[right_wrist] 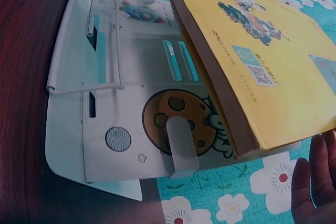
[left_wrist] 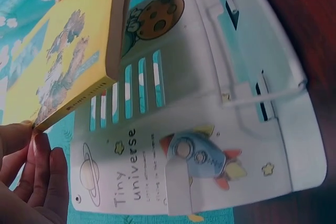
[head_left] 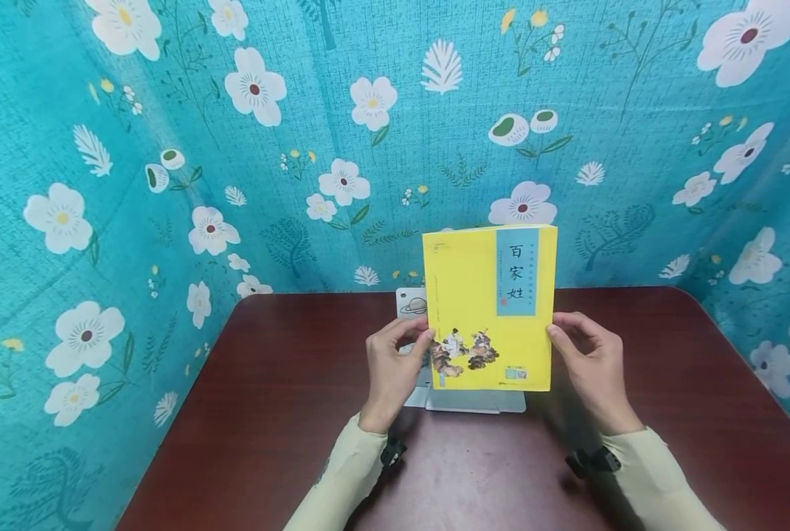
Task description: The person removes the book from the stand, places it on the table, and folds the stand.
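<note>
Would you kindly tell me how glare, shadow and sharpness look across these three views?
Head view: a pale sheen lies on the near part of the table, while the book shows a sharp large title; left wrist view: the stand looks partly shaded, its larger lettering legible; right wrist view: the cover is bright, the lower edge dark.

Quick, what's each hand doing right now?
Left hand: holding the yellow book, pinching its left edge in the head view.
Right hand: holding the same book, pinching its right edge there.
</note>
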Available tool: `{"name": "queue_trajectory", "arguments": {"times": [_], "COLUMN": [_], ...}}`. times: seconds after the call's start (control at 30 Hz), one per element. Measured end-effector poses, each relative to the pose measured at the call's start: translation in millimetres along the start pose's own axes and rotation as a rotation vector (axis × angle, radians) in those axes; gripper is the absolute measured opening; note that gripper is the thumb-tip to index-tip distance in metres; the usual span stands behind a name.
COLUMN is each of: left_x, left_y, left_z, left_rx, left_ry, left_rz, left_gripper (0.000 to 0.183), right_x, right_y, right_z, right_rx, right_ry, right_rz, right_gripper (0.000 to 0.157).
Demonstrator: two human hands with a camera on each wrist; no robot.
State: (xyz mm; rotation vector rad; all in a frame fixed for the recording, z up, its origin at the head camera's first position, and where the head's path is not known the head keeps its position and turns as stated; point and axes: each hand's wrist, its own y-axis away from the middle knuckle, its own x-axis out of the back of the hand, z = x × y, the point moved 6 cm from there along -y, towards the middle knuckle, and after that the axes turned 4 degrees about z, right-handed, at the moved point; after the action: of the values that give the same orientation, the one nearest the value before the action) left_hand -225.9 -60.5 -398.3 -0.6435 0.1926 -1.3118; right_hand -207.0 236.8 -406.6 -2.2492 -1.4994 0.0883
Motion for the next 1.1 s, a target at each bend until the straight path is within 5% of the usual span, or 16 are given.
{"name": "queue_trajectory", "arguments": {"times": [0.63,1.1], "left_x": [-24.5,-50.7], "left_y": [16.7,22.2], "left_z": [0.4,12.1], "left_rx": [0.052,0.046], "left_ry": [0.092,0.137], "left_rz": [-0.029,-0.114], "left_gripper": [0.019,0.021], "right_x": [28.2,60.6], "right_y": [2,3], "right_z": [8,26], "right_rx": [-0.025,-0.097], "right_ry": [0.087,0.129], "right_rz": [-0.001,0.054], "right_gripper": [0.032,0.031]}}
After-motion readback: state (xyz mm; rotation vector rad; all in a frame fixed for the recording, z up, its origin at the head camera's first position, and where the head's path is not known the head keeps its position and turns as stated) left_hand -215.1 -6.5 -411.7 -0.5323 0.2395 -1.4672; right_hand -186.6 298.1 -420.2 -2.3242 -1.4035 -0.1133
